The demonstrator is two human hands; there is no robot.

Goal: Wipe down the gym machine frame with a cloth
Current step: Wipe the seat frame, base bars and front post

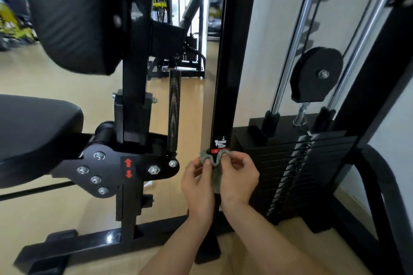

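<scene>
my left hand (196,182) and right hand (238,177) both pinch the grey-green cloth (215,168), bunched just before the black upright post (225,87). i should refold to a flat pad, then wrap the post and wipe downward.

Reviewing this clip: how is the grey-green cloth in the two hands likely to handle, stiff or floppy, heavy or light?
Probably floppy: the cloth bunches into folds between the left hand and right hand and hangs limp below. Likely light, since fingertip pinches seem enough to hold it. Texture is too blurred to judge slipperiness.
</scene>
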